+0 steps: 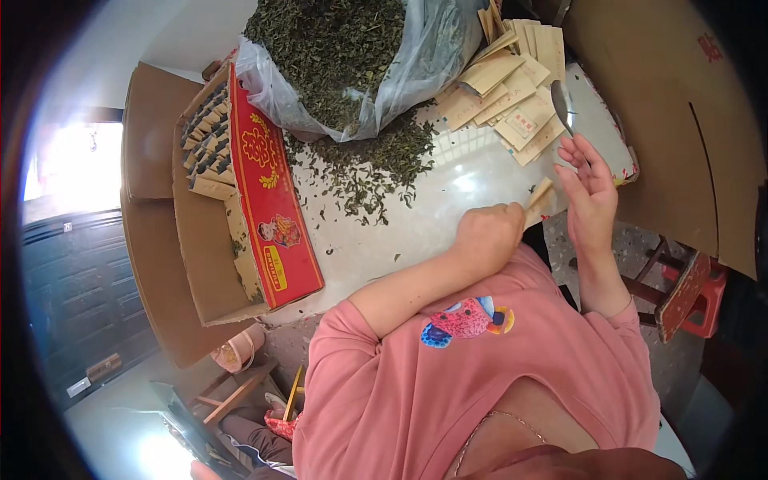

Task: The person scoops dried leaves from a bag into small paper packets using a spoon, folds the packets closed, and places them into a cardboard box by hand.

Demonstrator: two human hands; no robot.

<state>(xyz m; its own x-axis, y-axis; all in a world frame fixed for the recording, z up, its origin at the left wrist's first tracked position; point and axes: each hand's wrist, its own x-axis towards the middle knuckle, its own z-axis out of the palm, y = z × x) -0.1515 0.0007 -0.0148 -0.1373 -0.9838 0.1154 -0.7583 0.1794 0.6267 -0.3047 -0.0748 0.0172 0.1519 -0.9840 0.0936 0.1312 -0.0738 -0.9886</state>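
Note:
My left hand (pixel 490 236) is closed on a small brown paper packet (pixel 540 194), which points up and right at the table's near edge. My right hand (pixel 590 188) has its fingers closed on the handle of a metal spoon (pixel 562 104), and the spoon's bowl is over the paper packets. A fanned pile of flat paper packets (pixel 524 120) lies at the back right of the white table (pixel 336 252). Dried green leaves (pixel 328 56) fill an open clear plastic bag (pixel 432 60), and more leaves are scattered in front of it.
An open cardboard box (pixel 276 200) with a red side holds rows of filled packets (pixel 210 144) at the left. Large cardboard (pixel 656 104) stands at the right, near a red stool (pixel 704 300). Another person's legs (pixel 256 432) and a pink bucket (pixel 238 350) are at the lower left.

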